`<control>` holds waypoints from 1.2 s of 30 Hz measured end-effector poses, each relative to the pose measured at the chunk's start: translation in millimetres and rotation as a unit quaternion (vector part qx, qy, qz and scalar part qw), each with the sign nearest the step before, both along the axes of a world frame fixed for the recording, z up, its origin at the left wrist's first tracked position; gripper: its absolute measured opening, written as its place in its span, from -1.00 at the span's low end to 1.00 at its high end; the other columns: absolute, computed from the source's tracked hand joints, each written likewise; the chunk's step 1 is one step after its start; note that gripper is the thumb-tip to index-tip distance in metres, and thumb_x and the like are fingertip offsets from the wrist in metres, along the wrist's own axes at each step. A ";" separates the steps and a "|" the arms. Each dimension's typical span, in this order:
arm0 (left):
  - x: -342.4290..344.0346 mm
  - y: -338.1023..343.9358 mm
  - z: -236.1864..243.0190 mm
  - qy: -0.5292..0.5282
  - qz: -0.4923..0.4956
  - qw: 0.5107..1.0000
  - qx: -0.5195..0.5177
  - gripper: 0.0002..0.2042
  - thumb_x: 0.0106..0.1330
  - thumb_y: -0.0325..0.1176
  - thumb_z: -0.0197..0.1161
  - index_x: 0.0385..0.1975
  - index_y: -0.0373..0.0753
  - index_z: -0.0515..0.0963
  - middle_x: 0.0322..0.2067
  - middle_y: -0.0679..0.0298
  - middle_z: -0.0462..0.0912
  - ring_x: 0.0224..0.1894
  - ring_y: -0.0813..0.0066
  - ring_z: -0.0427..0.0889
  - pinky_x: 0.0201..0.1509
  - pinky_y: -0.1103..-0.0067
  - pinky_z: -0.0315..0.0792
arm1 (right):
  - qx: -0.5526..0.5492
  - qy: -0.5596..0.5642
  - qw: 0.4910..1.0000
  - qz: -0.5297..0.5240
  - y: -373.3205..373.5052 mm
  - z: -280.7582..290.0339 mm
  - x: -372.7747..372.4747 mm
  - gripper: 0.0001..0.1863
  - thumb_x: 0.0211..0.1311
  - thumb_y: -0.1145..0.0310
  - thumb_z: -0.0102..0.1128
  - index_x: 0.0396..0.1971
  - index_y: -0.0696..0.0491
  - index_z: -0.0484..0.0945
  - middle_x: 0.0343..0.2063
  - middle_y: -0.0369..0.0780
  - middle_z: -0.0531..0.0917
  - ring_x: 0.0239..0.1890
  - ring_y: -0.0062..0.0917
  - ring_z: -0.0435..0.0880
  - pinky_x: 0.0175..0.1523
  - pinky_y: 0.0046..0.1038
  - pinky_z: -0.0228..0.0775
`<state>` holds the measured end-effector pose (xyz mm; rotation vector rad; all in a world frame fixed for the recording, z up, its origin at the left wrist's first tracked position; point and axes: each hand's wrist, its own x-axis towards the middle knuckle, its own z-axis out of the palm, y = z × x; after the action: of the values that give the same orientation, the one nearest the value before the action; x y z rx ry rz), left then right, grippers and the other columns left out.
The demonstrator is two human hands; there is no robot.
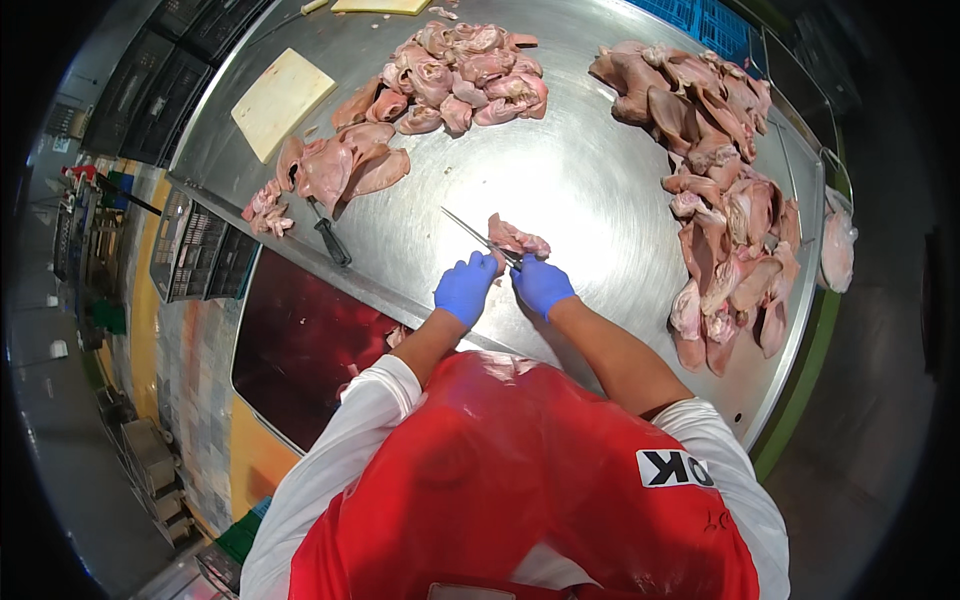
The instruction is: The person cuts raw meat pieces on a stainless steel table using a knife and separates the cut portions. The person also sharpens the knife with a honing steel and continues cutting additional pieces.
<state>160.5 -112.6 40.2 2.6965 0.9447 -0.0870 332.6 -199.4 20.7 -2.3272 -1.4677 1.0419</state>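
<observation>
Nearest the viewer is the person's red apron (520,480) worn over white sleeves, with both bare forearms reaching up from it onto the steel table (580,180). The left hand (466,287), in a blue glove, is curled shut around the handle of a thin knife (472,235), whose blade runs up and to the left away from the hand. The right hand (541,283), also in a blue glove, sits just beside the left, its fingers pressed together and pinching the near edge of a small pink piece of meat (517,239). That piece lies flat on the table, touching the right hand and just beside the knife blade.

Left of the apron and below the table's near edge is a dark red bin (300,340), and beside it a black crate (200,255). To the left of the piece of meat, a second knife with a black handle (330,240) lies on the table, apart from both hands. Just beyond it is a small heap of pink meat (340,165), with a few scraps at the table's edge. To the right of the piece of meat, well apart, a long heap of darker pink meat (720,190) runs along the table's right side. Farther up, a third heap (460,75) lies past the middle of the table, and a pale cutting board (282,100) lies to its left.
</observation>
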 end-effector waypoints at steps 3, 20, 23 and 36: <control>-5.0 -0.1 -9.2 -0.022 0.066 0.997 -0.015 -0.75 0.34 -0.37 0.17 -0.01 -0.15 0.41 -0.11 0.06 0.50 -0.21 -0.01 0.65 -0.19 0.16 0.57 | -0.020 -0.005 1.000 0.009 -41.2 8.2 15.8 -0.57 0.49 0.06 -0.04 -0.05 0.17 0.48 -0.24 0.12 0.72 -0.13 0.05 0.71 0.02 -0.01 0.51; -80.2 125.0 -71.0 -0.416 0.510 0.490 -0.571 -0.29 0.29 0.12 0.39 0.33 -0.21 0.44 0.08 0.12 0.64 -0.09 0.28 0.65 -0.01 0.41 0.55 | 0.011 0.087 0.943 -0.322 -192.5 14.8 63.5 -0.52 0.40 -0.02 0.16 -0.22 0.20 0.60 -0.30 0.18 0.69 -0.17 0.16 0.66 -0.13 -0.07 0.47; -87.2 186.1 -55.2 -0.436 0.536 0.502 -0.520 -0.40 0.34 0.08 0.36 0.23 -0.19 0.50 0.05 0.19 0.64 -0.16 0.35 0.61 -0.08 0.40 0.55 | 0.012 0.095 0.939 -0.329 -190.7 9.0 58.5 -0.53 0.41 -0.01 0.14 -0.23 0.20 0.59 -0.30 0.19 0.68 -0.17 0.16 0.66 -0.12 -0.07 0.47; -16.0 233.1 21.1 -0.211 0.283 0.929 0.107 -0.33 0.24 0.06 0.41 0.16 -0.34 0.45 0.09 -0.04 0.53 0.16 0.05 0.47 0.27 0.31 0.32 | -0.004 0.111 0.926 -0.360 -194.3 18.8 30.7 -0.53 0.41 0.01 0.07 -0.20 0.20 0.55 -0.33 0.19 0.67 -0.16 0.20 0.64 -0.08 0.03 0.44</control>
<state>144.5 120.6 61.3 2.3444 1.5940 0.7179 363.3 -393.7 39.5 -2.3415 -0.4404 1.0236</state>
